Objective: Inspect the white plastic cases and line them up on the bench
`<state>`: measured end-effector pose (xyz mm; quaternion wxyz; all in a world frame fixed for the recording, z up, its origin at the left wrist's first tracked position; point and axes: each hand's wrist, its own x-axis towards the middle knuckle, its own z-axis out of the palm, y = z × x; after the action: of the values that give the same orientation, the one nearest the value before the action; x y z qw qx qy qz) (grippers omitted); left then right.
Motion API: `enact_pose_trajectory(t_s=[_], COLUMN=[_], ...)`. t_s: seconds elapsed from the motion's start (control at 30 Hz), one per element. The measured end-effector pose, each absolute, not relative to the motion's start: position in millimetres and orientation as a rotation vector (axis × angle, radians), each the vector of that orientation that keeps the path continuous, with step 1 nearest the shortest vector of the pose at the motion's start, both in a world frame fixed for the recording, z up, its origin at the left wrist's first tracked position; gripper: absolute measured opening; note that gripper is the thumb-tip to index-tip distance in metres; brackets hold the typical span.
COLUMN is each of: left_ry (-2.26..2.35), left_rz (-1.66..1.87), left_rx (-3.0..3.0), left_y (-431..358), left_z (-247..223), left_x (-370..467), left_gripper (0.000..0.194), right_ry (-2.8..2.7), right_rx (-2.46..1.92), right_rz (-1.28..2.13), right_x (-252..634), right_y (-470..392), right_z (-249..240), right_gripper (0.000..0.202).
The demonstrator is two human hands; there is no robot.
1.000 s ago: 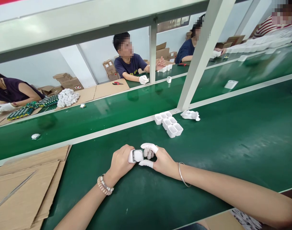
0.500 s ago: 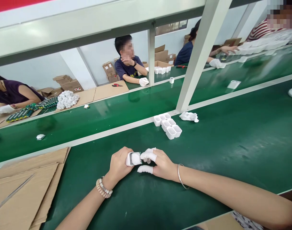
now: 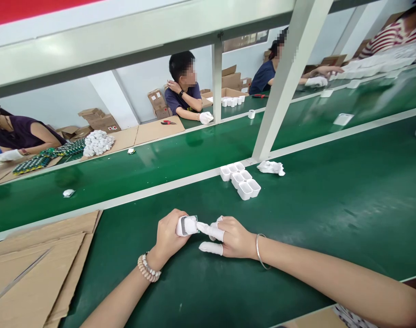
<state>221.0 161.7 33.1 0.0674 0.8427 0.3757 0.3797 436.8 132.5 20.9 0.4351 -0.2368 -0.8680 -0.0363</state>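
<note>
My left hand (image 3: 171,233) is closed round a small white plastic case (image 3: 182,226). From the case's right end sticks a white padded piece (image 3: 191,225) with a greenish edge. White finger covers sit on the fingers of my right hand (image 3: 233,237), which is open; one covered fingertip touches the end of the padded piece, and the thumb is held apart below. Beyond my hands, several white open cups (image 3: 246,182) stand grouped on the green table (image 3: 153,296).
A crumpled white cloth (image 3: 271,167) lies right of the cups, by a slanted metal post (image 3: 290,82). Cardboard sheets (image 3: 33,269) cover the left side. Past a pale rail (image 3: 160,187), a green belt (image 3: 180,157) carries small white parts; several people sit beyond it.
My right hand's fingers have spread a little and shifted slightly right. The padded piece sits slightly further into the case. Small parts on the belt have moved right.
</note>
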Motion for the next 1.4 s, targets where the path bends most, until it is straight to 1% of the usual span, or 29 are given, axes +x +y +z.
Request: enact_pose_trajectory(t_s=[0.2, 0.33, 0.43, 0.5, 0.7, 0.8, 0.93, 1.07, 1.17, 1.27, 1.4], left_ry=[1.038, 0.966, 0.972, 0.976, 1.024, 1.126, 1.367, 1.481, 1.582, 1.607, 1.546], left_rz=[1.186, 1.177, 1.177, 1.186, 1.145, 1.076, 0.949, 1.046, 1.064, 1.058, 1.062], left_rx=[2.686, 2.756, 2.722, 2.699, 2.700, 2.583, 2.215, 1.844, 1.615, 1.611, 1.788], left_y=[161, 160, 160, 161, 159, 159, 166, 184, 207, 235, 278], left_z=[31, 31, 31, 31, 33, 33, 28, 21, 24, 32, 43], left_x=[225, 225, 225, 225, 224, 226, 227, 218, 211, 216, 237], left_gripper=[0.013, 0.014, 0.015, 0.015, 0.010, 0.010, 0.024, 0.036, 0.050, 0.059, 0.070], right_ry=[-2.315, -2.454, -2.525, -2.560, -2.632, -2.638, -2.627, -2.545, -2.507, -2.504, -2.550], right_rx=[-0.614, -0.677, -0.725, -0.763, -0.837, -0.868, -0.953, -1.044, -1.006, -0.964, -0.962], right_rz=[-0.178, -0.148, -0.116, -0.103, -0.097, -0.057, 0.026, 0.106, 0.152, 0.177, 0.224], right_x=[434, 431, 431, 430, 426, 426, 424, 425, 429, 434, 437], right_y=[130, 129, 128, 128, 127, 128, 130, 133, 136, 136, 136], right_z=[17, 18, 19, 19, 19, 20, 22, 25, 28, 30, 33], right_gripper=[0.044, 0.051, 0.051, 0.047, 0.027, 0.023, 0.025, 0.030, 0.032, 0.032, 0.036])
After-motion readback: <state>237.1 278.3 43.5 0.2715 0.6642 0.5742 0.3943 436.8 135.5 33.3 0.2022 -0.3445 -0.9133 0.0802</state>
